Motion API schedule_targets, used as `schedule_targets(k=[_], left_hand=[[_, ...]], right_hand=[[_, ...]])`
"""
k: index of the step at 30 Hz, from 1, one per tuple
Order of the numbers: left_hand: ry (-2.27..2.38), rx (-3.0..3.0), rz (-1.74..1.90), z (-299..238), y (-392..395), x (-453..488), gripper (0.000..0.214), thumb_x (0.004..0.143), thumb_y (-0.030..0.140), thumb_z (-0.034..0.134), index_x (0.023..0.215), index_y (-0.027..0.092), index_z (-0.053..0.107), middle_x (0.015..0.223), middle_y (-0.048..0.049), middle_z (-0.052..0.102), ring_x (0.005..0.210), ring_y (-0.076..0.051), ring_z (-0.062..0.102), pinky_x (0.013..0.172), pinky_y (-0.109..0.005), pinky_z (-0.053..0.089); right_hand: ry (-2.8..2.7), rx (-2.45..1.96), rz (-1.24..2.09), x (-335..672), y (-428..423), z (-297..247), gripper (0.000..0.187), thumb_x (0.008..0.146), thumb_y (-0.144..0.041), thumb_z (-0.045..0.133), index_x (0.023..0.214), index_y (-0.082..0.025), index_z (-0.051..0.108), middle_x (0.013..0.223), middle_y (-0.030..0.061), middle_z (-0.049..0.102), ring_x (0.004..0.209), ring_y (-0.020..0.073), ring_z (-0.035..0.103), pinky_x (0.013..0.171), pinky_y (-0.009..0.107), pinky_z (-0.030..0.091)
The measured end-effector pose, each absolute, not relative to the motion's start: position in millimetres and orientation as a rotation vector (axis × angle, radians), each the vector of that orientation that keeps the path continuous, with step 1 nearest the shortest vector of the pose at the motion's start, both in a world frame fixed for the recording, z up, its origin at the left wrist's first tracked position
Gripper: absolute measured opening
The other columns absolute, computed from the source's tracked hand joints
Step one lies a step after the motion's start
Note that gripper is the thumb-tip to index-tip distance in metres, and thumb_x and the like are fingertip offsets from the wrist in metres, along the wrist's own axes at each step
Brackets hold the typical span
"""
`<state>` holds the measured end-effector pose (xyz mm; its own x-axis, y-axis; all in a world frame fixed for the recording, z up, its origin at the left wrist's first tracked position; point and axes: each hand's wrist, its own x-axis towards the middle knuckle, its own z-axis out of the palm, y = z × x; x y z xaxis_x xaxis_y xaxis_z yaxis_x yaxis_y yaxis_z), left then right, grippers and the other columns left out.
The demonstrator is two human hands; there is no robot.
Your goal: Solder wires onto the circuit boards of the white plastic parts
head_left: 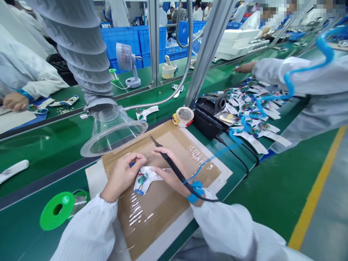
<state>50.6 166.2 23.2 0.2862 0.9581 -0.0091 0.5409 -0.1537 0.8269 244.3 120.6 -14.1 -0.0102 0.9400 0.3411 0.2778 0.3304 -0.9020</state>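
On a taped cardboard sheet [168, 203] lies a white plastic housing [152, 175] with a green circuit board [142, 177], thin wires and blue ends. My left hand [123, 174] is at the housing's left side, thumb and forefinger pinched near one blue end. A thin dark tip shows past those fingers, too small to name. My right hand [174, 174] grips a black soldering iron [174, 166], its tip pointing up and away, clear of the board. The right thumb rests along the housing. A blue band [196, 190] circles my right wrist.
A green solder spool [57, 210] sits at left. The clear fume hood [114, 137] hangs close above my left hand. Behind the cardboard stand a round pot [185, 116] and a black soldering station [208, 119]. Several white housings [252, 139] are piled right, beside a co-worker's sleeve [293, 72].
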Motion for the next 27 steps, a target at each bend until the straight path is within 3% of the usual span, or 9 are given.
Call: schedule_targets(k=[2, 4, 8, 13, 27], left_hand=[[1.316, 1.902, 0.617, 24, 170, 49, 0.029, 0.088, 0.047, 0.059, 0.08, 0.022, 0.072, 0.079, -0.002, 0.073, 0.076, -0.018, 0.064, 0.072, -0.029, 0.046], [1.239, 1.988, 0.485, 25, 174, 51, 0.027, 0.089, 0.043, 0.058, 0.078, 0.023, 0.072, 0.08, -0.0018, 0.074, 0.078, -0.019, 0.064, 0.073, -0.03, 0.046], [1.122, 2.118, 0.245, 29, 181, 65, 0.024, 0.089, 0.035, 0.055, 0.076, 0.023, 0.072, 0.083, -0.0026, 0.073, 0.076, -0.019, 0.064, 0.07, -0.031, 0.044], [1.09, 2.215, 0.159, 31, 187, 78, 0.023, 0.087, 0.029, 0.052, 0.075, 0.023, 0.071, 0.083, -0.004, 0.07, 0.078, -0.02, 0.062, 0.072, -0.032, 0.044], [0.937, 1.958, 0.058, 32, 203, 76, 0.03, 0.088, 0.046, 0.055, 0.078, 0.021, 0.068, 0.075, -0.0014, 0.066, 0.068, -0.016, 0.057, 0.064, -0.026, 0.044]], right_hand=[[-1.657, -1.209, 0.702, 265, 110, -18, 0.067, 0.078, -0.029, 0.085, 0.138, -0.029, 0.055, 0.135, 0.0081, 0.066, 0.127, 0.028, 0.062, 0.108, 0.045, 0.05], [-1.785, -1.241, 0.647, 283, 101, -23, 0.071, 0.077, -0.03, 0.086, 0.14, -0.028, 0.054, 0.132, 0.0096, 0.068, 0.122, 0.0297, 0.065, 0.105, 0.047, 0.052], [-1.89, -1.177, 0.606, 297, 100, -35, 0.062, 0.085, -0.028, 0.079, 0.141, -0.031, 0.054, 0.125, 0.0076, 0.072, 0.109, 0.0265, 0.071, 0.101, 0.048, 0.055], [-1.861, -1.113, 0.528, 295, 114, -45, 0.054, 0.089, -0.029, 0.075, 0.139, -0.033, 0.056, 0.12, 0.0032, 0.074, 0.111, 0.0243, 0.071, 0.115, 0.052, 0.045], [-1.867, -1.137, 0.564, 297, 115, -50, 0.054, 0.093, -0.029, 0.07, 0.143, -0.034, 0.051, 0.133, 0.0032, 0.07, 0.122, 0.0238, 0.067, 0.121, 0.052, 0.04]])
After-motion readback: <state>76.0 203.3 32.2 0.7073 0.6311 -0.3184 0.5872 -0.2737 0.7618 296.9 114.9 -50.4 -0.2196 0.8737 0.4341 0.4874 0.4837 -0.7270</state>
